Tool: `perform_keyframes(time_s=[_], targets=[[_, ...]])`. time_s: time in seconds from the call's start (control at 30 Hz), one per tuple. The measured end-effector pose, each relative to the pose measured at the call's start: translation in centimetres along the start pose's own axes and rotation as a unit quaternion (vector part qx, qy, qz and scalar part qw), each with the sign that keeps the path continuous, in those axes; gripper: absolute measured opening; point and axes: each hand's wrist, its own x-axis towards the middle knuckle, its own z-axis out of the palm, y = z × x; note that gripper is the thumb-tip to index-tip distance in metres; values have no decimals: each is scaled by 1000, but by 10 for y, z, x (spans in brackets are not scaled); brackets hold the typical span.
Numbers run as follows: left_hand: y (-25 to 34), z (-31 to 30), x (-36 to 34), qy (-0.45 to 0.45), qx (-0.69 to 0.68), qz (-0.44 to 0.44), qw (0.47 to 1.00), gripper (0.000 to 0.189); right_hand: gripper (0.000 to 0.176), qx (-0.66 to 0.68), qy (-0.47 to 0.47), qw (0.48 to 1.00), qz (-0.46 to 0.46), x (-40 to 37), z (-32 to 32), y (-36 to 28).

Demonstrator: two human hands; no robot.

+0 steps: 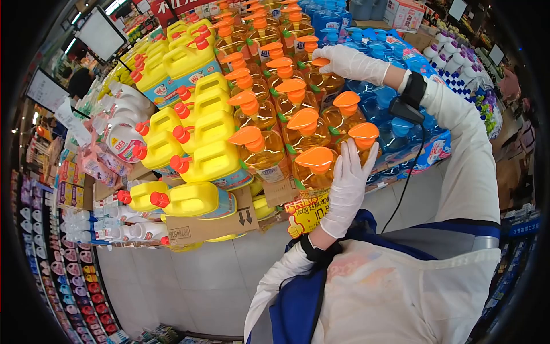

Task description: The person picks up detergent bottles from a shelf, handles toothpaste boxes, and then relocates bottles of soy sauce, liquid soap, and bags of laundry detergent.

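Observation:
Rows of clear pump bottles with amber liquid and orange pump tops fill the middle of the display. My right hand (360,64), in a white glove, reaches to the right-hand row farther back. Its fingers are closed at the orange pump top (321,61) of one bottle, whose body is partly hidden. At the front edge, my left hand (348,186), also gloved, has its fingers stretched out and apart. They lie against the front corner pump bottle (365,135), covering part of its body. Beside it stands another front pump bottle (315,166).
Yellow jugs (215,163) with red caps stand left of the pump bottles, some on cardboard (212,228). Blue bottles (398,133) stand to the right. A yellow price sign (309,215) hangs in front. A black cable (408,186) runs from my right wrist. Tiled floor (189,281) lies below.

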Motion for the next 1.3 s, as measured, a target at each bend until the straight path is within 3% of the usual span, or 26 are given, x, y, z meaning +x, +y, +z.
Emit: perform_keyframes(time_s=[0.1,0.2,0.47,0.7,0.9,0.93,1.17,1.3], targets=[[1,-2,1,1,7,-1,1000,72,39,59,-4,997,41,8,-2,7],[1,2,0,12,-4,-4,1000,71,40,19,-21,1000,14,15,-5,8],[0,1,1,12,10,1,1000,72,42,25,15,996,90,6,-37,-19],[0,1,0,8,16,3,1000,71,41,-13,41,999,33,-4,-38,-18],[1,0,1,10,15,-1,1000,71,39,12,-1,998,68,-5,-32,-25],[1,0,1,10,16,1,1000,71,40,-5,2,1000,14,-3,-22,-16],[1,2,1,8,15,-1,1000,68,40,-21,-40,996,71,-11,-23,-29],[1,2,-1,4,4,-3,1000,68,41,-37,-37,997,59,-10,-13,-22]])
